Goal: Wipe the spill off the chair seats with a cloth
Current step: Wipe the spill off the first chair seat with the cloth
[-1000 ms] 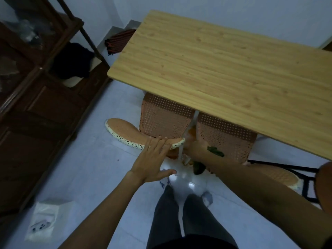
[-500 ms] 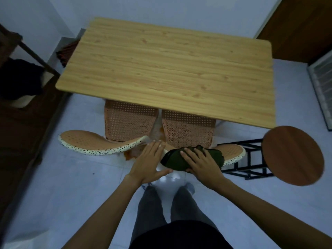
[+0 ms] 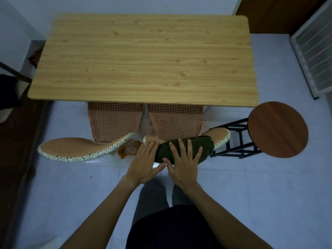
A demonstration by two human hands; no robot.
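Our right hand (image 3: 183, 162) lies flat, fingers spread, pressing the dark green cloth (image 3: 188, 147) onto the right chair's backrest (image 3: 220, 134). Our left hand (image 3: 146, 161) rests beside it, fingers together, not pinching anything. Orange spill (image 3: 130, 150) sits between the backrests. Open floor (image 3: 71, 186) on both sides; seats (image 3: 115, 121) are tucked under the table (image 3: 143, 58); a stool (image 3: 278, 129) crowds the right. Versus 0.5 s ago: view centred, hands unchanged.

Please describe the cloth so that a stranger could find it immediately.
Find the wooden table; two orange perforated chairs are pushed under its near edge. The cloth lies on the right chair's backrest, under the right hand. It is the only dark green thing here.
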